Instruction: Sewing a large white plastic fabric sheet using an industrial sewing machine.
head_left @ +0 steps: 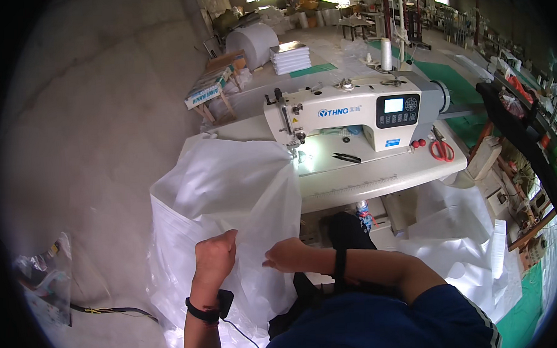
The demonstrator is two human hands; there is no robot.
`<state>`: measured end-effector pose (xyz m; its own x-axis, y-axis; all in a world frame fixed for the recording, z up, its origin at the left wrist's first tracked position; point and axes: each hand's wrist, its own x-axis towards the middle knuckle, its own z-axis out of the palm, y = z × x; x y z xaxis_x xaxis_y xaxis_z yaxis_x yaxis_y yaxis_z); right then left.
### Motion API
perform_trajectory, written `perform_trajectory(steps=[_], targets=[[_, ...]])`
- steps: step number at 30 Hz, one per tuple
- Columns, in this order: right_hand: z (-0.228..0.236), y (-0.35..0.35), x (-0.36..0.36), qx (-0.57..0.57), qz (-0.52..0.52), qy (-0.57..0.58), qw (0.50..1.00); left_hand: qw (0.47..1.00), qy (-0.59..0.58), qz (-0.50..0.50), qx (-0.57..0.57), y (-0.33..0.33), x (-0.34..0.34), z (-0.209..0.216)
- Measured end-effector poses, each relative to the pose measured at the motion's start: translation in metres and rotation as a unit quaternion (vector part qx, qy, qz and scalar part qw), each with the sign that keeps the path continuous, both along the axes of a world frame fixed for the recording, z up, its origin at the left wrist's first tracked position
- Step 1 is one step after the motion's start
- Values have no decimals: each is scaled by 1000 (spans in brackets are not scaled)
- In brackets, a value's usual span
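Sewing table (384,180): white top, rounded corners.

Sheet of thin white material (229,182): glossy, softly creased, slightly see-through; draped over the table's left end and down its front toward the worker. Folded layers show along its left side; its upper right edge reaches the needle area, though from here I cannot tell whether it lies under the foot.

More white sheeting (462,253), rumpled: heaped below the table's right side.

Large roll of white material (252,44): on the floor behind, left.

White industrial sewing machine (344,112): grey right end, dark control panel (397,111) with lit screen; bright lamp glow at the needle.

Stack of flat white packages (291,61): near the roll.

Left hand (215,259): balled, above the sheet's lower part. Right hand (289,255): fingers curled inward, just beside it over the same sheet. Whether either pinches the material, I cannot tell.

Scissors with red handles (441,150): at the tabletop's right end.

White thread cone (386,54): upright, behind the machine.

Small black thread snips (347,158): lying before the machine's arm.
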<state>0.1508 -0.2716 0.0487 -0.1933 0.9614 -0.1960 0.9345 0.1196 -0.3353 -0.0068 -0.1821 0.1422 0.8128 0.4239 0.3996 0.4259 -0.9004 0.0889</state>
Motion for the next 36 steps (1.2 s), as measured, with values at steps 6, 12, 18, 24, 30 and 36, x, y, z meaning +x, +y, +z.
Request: perform_trajectory(steps=[6, 12, 18, 24, 30, 36], targets=[[-57, 67, 11, 297, 147, 48, 942, 994, -23, -13, -109, 14, 9, 19], [-88, 70, -144, 229, 120, 505, 823, 978, 59, -197, -22, -1, 6, -18], [-30, -37, -58, 88, 92, -139, 982, 980, 75, -78, -166, -16, -2, -83], [-42, -55, -15, 64, 42, -111, 991, 919, -27, -25, -391, -19, -3, -119], [-53, -67, -27, 99, 33, 41, 994, 896, -10, -38, -443, -20, 1, -125], [-14, -81, -29, 248, -22, 245, 937, 836, 16, -65, -545, -22, 11, -97]])
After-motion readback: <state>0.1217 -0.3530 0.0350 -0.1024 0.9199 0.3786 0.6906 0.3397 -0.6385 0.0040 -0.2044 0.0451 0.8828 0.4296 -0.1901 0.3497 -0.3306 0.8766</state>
